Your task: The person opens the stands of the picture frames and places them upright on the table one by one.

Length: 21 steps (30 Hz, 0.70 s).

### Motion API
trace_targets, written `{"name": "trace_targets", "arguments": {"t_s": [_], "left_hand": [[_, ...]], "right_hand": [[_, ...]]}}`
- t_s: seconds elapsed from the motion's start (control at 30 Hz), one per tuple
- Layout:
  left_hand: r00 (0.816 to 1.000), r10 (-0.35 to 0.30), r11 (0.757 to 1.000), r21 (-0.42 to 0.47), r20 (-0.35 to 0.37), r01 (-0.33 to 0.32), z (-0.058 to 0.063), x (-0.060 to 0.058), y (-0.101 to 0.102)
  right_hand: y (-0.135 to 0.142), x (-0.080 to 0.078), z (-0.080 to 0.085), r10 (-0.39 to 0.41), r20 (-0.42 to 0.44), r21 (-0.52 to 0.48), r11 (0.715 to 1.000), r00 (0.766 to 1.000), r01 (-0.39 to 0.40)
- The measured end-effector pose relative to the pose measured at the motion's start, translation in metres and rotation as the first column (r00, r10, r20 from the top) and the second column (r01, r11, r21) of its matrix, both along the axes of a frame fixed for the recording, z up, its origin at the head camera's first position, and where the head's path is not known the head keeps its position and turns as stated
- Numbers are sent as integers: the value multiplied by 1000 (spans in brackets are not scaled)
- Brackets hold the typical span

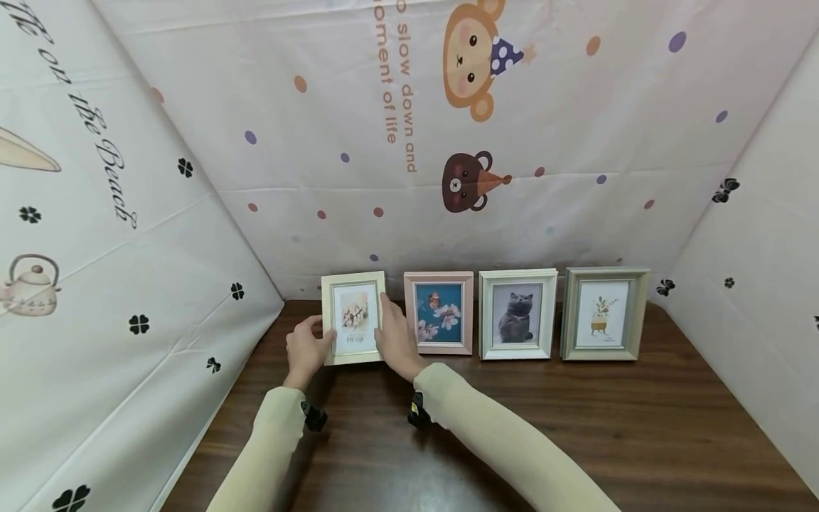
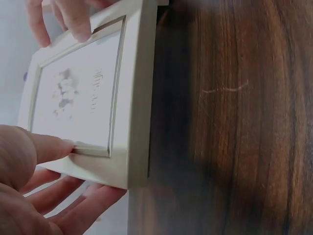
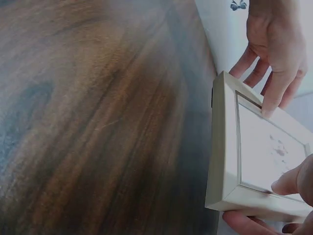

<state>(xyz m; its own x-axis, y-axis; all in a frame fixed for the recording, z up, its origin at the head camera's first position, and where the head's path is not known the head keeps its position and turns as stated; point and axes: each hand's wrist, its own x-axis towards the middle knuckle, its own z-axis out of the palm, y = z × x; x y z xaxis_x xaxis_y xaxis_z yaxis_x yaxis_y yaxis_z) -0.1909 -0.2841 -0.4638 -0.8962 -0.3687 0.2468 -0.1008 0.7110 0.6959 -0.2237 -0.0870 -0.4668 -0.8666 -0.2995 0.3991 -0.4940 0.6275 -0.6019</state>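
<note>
A cream picture frame with a print of pale flowers stands upright, slightly tilted, at the left end of a row. My left hand grips its left side, thumb on the front border and fingers behind. On the opposite side my right hand holds it the same way, thumb on the front. In the left wrist view the cream frame shows its thick lower edge close over the wood. From the right wrist, the frame appears with both thumbs on its face.
To the right stand a pink frame with blossoms, a white frame with a grey cat and a grey-green frame with a potted plant. They line the back of the dark wooden table, before a printed cloth wall.
</note>
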Motion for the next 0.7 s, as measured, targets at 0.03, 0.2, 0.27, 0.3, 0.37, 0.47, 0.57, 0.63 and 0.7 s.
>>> {"name": "trace_targets", "arguments": {"t_s": [0.03, 0.2, 0.27, 0.3, 0.37, 0.47, 0.57, 0.63, 0.7], "left_hand": [[1000, 7, 1000, 6, -19, -7, 1, 0, 1], [995, 42, 999, 30, -94, -40, 5, 1, 6], [991, 61, 998, 40, -119, -57, 6, 1, 7], [989, 68, 997, 46, -131, -62, 6, 1, 8], [985, 76, 996, 49, -154, -69, 7, 1, 8], [983, 75, 996, 56, -170, -66, 5, 1, 9], [982, 75, 996, 61, -172, -65, 3, 2, 10], [982, 72, 996, 69, -174, -61, 2, 3, 10], [982, 67, 996, 72, -177, -55, 1, 3, 11]], "right_hand": [[0, 0, 1, -13, -6, -12, 1000, 1000, 13], [-1, -1, 6, -55, 11, -60, 997, 998, 55], [-2, -3, 7, -65, 14, -65, 996, 998, 66], [-2, -3, 7, -71, 11, -63, 995, 997, 71], [-2, -5, 8, -85, 0, -56, 995, 996, 84], [-1, -7, 7, -109, -12, -34, 993, 994, 109], [0, -8, 6, -110, -7, -19, 994, 994, 110], [0, -8, 6, -107, -3, -11, 994, 994, 107], [1, -8, 6, -104, 0, -14, 994, 995, 104]]}}
